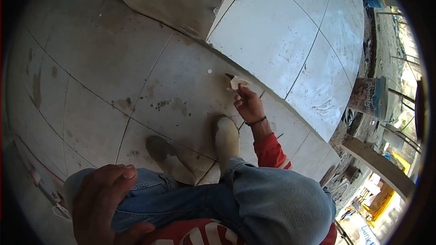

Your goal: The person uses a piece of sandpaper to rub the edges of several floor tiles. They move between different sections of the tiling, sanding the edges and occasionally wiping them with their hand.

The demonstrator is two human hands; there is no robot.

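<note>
My right hand (250, 105), with a dark band at the wrist and a red sleeve, pinches a small pale piece (238, 82) with a dark pointed tip. It is held over the tiled floor (181, 81), close to the edge of the raised white tiles (272, 31). At the lower left, my left hand (106, 199) is near my jeans, its fingers bent and apart from the thumb, with nothing seen in it. Dark spots and brownish stains mark the floor tiles between my boots and the raised edge.
My two boots (227, 138) stand on the floor below the raised edge. Beyond the white tiles at the right are a bucket (369, 97), a long beam (379, 165) and rough ground. A brown sheet-like surface (172, 0) lies at the top.
</note>
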